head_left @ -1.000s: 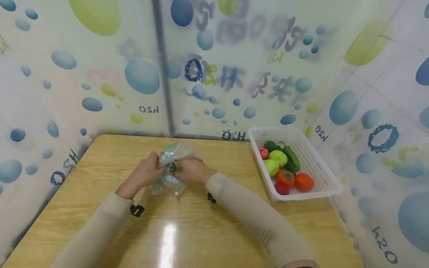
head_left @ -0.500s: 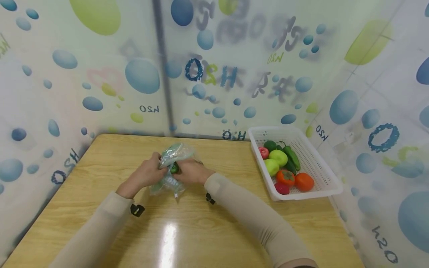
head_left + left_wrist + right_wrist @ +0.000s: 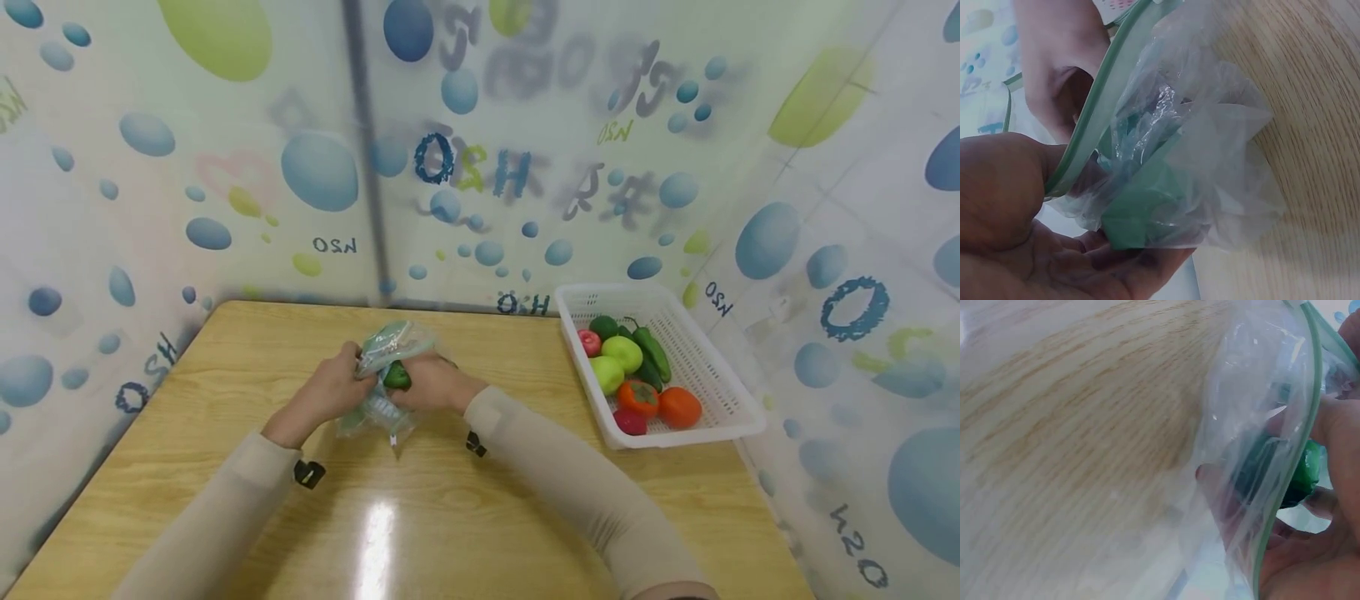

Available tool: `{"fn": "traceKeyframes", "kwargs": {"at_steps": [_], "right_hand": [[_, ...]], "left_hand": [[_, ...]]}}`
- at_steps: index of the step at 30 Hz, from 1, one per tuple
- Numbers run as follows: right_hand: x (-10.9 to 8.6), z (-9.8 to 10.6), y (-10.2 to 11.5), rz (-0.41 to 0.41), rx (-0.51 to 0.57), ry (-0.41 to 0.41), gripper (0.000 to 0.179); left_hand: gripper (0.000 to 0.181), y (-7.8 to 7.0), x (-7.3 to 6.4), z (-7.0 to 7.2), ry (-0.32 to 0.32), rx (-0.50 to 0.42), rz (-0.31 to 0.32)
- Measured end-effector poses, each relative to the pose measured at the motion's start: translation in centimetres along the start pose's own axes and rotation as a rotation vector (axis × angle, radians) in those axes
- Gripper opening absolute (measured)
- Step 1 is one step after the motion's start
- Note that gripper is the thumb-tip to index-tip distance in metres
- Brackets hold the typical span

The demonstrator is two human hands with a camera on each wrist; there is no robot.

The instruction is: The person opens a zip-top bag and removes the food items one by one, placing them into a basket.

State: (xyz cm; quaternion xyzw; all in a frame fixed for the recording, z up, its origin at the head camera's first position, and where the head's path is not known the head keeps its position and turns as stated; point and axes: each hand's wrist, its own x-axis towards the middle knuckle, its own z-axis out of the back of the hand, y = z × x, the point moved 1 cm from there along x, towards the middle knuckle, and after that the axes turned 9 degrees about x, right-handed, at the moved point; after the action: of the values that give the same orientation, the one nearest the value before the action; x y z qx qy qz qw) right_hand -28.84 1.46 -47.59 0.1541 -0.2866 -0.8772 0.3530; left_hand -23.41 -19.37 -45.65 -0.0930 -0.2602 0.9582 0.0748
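Observation:
A clear zip bag (image 3: 393, 346) with a green seal stands crumpled over the wooden table (image 3: 225, 500). My left hand (image 3: 330, 385) pinches its rim between thumb and fingers; in the left wrist view, the left hand's thumb (image 3: 997, 187) lies at the green seal, fingers beneath. My right hand (image 3: 431, 382) reaches into the bag's mouth and grips a glossy dark green pepper-like vegetable (image 3: 397, 377). In the right wrist view this green vegetable (image 3: 1304, 475) is partly behind the plastic, with the right hand's fingers (image 3: 1219, 494) inside the bag.
A white perforated basket (image 3: 720, 400) stands at the table's right side. It holds green apples (image 3: 621, 354), persimmons (image 3: 680, 407), green peppers (image 3: 652, 354) and other produce. Patterned walls (image 3: 487, 233) border the table's back and sides.
More of the green vegetable shows between my hands now than a second ago. My hands, the bag and the basket have hardly moved.

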Motion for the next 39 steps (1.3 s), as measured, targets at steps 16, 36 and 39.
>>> {"fn": "traceKeyframes", "kwargs": {"at_steps": [16,36,39], "right_hand": [[-1.8,2.0,1.4,0.058,-0.187,-0.063,0.084],[-6.4,4.8,3.0,0.225,-0.099,-0.063,0.078],[-7.2,5.5,3.2,0.218,-0.076,-0.061,0.078]], "left_hand": [[0.054,-0.2,-0.1,-0.2,-0.015,-0.012,0.014],[0.06,0.1,0.0,-0.3,-0.062,-0.038,0.016],[0.063,0.1,0.0,-0.3,-0.064,-0.047,0.021]]}}
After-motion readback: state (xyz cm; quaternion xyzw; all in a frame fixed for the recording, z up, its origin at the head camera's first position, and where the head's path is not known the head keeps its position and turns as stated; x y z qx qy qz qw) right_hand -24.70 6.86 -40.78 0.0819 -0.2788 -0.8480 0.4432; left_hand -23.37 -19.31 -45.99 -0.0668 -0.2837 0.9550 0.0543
